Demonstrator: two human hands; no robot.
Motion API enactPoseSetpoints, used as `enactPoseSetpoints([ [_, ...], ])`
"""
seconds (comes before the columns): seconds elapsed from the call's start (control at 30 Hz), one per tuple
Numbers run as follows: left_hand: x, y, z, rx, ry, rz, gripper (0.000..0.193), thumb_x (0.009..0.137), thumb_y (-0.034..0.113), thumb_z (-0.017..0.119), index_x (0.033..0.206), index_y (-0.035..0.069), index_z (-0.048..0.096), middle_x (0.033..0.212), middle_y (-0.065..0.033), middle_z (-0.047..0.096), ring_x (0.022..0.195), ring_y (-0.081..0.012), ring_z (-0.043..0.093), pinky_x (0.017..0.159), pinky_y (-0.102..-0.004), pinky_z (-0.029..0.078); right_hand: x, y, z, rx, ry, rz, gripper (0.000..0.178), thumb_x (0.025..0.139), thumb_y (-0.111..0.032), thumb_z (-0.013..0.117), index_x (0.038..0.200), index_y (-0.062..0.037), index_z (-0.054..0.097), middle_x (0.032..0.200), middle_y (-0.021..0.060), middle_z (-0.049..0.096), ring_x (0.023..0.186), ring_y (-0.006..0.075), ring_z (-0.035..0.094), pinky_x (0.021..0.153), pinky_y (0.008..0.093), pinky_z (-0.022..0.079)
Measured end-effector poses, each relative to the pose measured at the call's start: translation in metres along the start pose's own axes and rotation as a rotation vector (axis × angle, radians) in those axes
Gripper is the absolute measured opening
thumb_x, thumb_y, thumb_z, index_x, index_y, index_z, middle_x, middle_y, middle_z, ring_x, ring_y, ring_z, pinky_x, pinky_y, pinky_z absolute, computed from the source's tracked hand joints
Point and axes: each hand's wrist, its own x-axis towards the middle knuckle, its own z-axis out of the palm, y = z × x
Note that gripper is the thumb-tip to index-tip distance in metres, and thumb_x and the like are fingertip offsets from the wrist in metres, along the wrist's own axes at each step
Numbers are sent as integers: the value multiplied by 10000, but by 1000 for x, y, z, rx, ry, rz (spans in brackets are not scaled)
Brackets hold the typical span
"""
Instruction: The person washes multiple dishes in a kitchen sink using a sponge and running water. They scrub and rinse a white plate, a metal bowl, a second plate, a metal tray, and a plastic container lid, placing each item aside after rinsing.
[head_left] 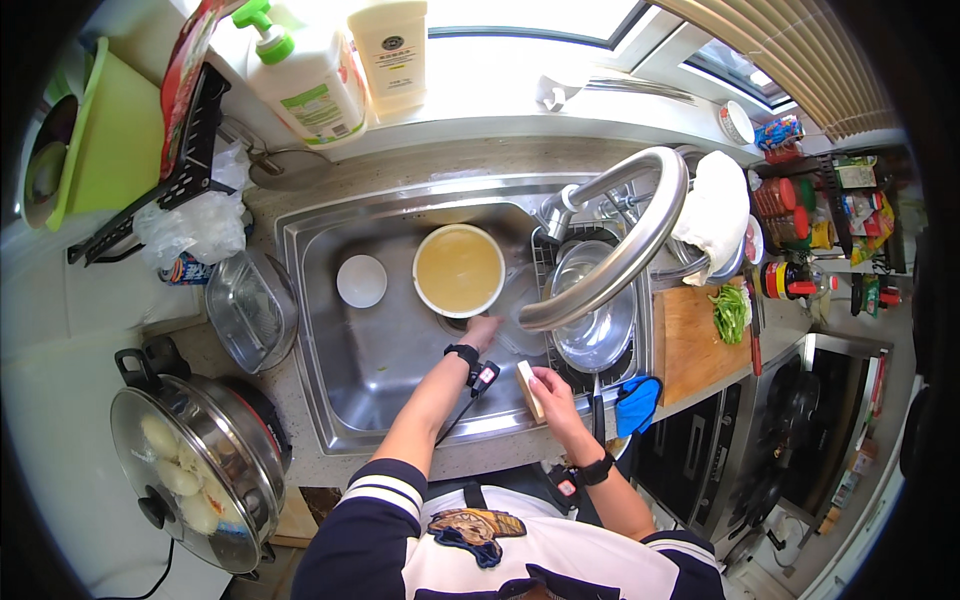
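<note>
A white round bowl [488, 232] with murky yellowish liquid stands in the steel sink [350, 350]. My left hand [482, 333] reaches down beside the bowl's near edge; its fingers are blurred and partly hidden, so I cannot tell what they grip. A faint, see-through shape lies just right of that hand. Closer to the sink's front edge, my right hand [556, 396] is closed around a pale, flat sponge-like block [530, 392]. Left of the bowl sits a small white bowl [361, 281].
The curved tap [655, 235] arches over a clear glass bowl [585, 335] and a rack at the sink's right. Beyond are a cutting board [690, 350] with chopped greens and a knife [755, 330]. A lidded steamer [195, 470] stands left; a blue cloth [637, 405] hangs at front right.
</note>
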Motion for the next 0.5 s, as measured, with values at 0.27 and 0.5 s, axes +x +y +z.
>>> enactPoseSetpoints([
  [0.27,-36,4,19,95,-95,69,168,852,183,722,923,81,609,767,-19,610,630,-145,594,540,-324,483,-24,6,-15,154,32,14,338,998,-218,593,1251,4,562,1049,45,630,894,101,592,783,262,496],
  [0.5,-94,26,-2,60,-23,547,292,847,45,675,691,76,430,698,-42,591,675,-163,668,500,-299,470,-14,2,-12,130,97,-52,339,972,-184,630,1233,28,591,1091,63,655,981,120,597,884,272,473],
])
